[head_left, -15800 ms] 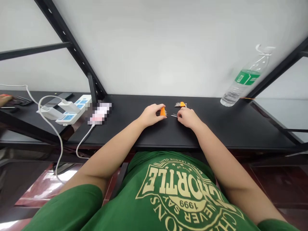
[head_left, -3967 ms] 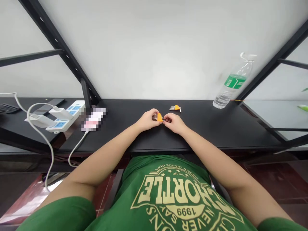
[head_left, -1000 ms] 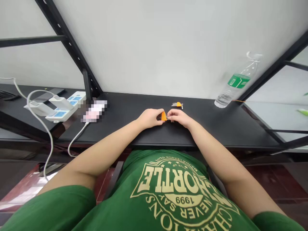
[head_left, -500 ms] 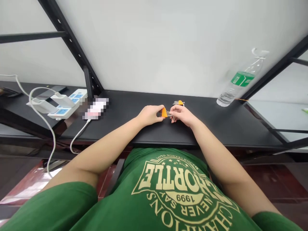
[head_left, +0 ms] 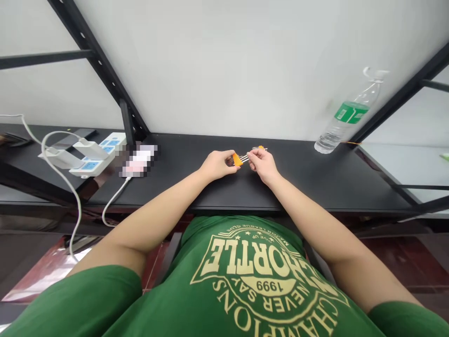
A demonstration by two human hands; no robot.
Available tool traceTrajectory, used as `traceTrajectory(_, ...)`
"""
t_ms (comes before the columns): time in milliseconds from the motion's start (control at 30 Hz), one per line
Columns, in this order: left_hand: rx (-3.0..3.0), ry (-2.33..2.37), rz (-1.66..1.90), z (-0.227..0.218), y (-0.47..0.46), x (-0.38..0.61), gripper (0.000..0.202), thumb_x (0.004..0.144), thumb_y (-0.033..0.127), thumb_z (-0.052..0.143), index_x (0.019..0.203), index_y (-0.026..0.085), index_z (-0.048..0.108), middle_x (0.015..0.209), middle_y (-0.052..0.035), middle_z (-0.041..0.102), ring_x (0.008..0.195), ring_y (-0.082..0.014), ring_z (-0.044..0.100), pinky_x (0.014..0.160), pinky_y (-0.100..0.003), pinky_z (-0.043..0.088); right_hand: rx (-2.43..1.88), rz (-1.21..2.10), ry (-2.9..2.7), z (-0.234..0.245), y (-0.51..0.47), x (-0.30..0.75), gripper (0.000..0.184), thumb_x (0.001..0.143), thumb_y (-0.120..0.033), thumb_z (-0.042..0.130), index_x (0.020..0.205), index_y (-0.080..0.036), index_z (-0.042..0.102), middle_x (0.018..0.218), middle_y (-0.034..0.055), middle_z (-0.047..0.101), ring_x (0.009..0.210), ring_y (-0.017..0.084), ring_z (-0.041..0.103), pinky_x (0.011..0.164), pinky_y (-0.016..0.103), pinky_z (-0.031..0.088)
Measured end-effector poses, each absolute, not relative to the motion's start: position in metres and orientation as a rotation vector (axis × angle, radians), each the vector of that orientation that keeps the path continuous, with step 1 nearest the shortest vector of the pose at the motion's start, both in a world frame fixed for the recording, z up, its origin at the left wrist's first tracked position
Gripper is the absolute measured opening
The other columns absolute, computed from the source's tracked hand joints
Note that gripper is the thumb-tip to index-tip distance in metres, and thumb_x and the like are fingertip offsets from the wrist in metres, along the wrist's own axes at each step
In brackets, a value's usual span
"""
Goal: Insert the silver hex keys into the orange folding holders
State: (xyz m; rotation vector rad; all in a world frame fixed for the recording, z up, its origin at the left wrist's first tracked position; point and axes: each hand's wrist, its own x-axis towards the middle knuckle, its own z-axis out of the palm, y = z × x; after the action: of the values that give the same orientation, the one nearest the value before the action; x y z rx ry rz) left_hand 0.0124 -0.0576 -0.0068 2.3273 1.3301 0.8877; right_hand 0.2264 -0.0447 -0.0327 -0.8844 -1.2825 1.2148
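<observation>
My left hand (head_left: 218,165) is closed on an orange holder (head_left: 237,160) with several metal hex keys in it, held just above the black shelf (head_left: 315,178). My right hand (head_left: 262,163) pinches one thin hex key (head_left: 245,158) that sticks out of the holder to the right. A second orange holder with hex keys (head_left: 260,148) lies on the shelf just behind my right hand, partly hidden by it.
A clear water bottle with a green label (head_left: 345,117) lies against the wall at the right. A white power strip with plugs and a cable (head_left: 89,157) sits at the left, next to a blurred-out object (head_left: 138,160). Black frame bars (head_left: 105,70) rise on both sides.
My right hand has drawn a little away to the right from the holder, with more of the hex key's shaft showing between my hands. My left hand has kept its grip.
</observation>
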Motion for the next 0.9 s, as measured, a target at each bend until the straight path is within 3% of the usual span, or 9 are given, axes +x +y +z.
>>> traceTrajectory(167,2.288,1.451,0.897,-0.013,-0.049,0.002,0.026,0.077,0.046,0.08,0.089,0.025,0.071,0.071,0.0054,0.066,0.064,-0.0137,0.057,0.067,-0.028,0.043,-1.003,1.072,-1.144,-0.035,-0.033,0.241,0.041,0.083,-0.055,0.084,0.085,-0.022,0.06,0.061,-0.0055,0.055,0.047,0.008,0.044,0.044,0.022,0.034)
traceTrajectory(300,2.28,1.502,0.874,-0.016,-0.043,-0.01,0.025,0.078,0.047,0.078,0.089,0.025,0.073,0.07,0.0043,0.067,0.065,-0.0146,0.058,0.068,-0.029,0.044,-1.251,0.975,-1.306,-0.04,-0.021,0.259,0.036,0.084,-0.049,0.083,0.079,-0.023,0.059,0.062,-0.002,0.061,0.048,0.012,0.051,0.045,0.025,0.04)
traceTrajectory(467,2.266,1.454,0.877,-0.013,-0.046,-0.008,0.027,0.079,0.048,0.078,0.093,0.025,0.074,0.075,0.0037,0.071,0.069,-0.0151,0.062,0.07,-0.03,0.047,-1.366,0.59,-1.67,-0.043,-0.018,0.27,0.027,0.09,-0.039,0.074,0.072,-0.025,0.06,0.071,0.0031,0.067,0.064,0.02,0.059,0.067,0.035,0.052)
traceTrajectory(567,2.259,1.448,0.879,-0.011,-0.048,-0.007,0.027,0.078,0.047,0.078,0.093,0.025,0.074,0.075,0.0036,0.071,0.068,-0.015,0.061,0.07,-0.03,0.047,-1.389,0.452,-1.783,-0.044,-0.019,0.272,0.026,0.092,-0.038,0.071,0.072,-0.026,0.059,0.072,0.0037,0.066,0.072,0.023,0.06,0.077,0.038,0.052)
traceTrajectory(900,2.262,1.446,0.89,-0.012,-0.046,-0.01,0.027,0.078,0.046,0.078,0.093,0.025,0.074,0.075,0.0039,0.071,0.068,-0.015,0.062,0.07,-0.029,0.047,-1.614,0.356,-1.981,-0.042,-0.016,0.27,0.023,0.095,-0.029,0.064,0.073,-0.024,0.058,0.083,0.0078,0.069,0.085,0.027,0.063,0.083,0.04,0.051)
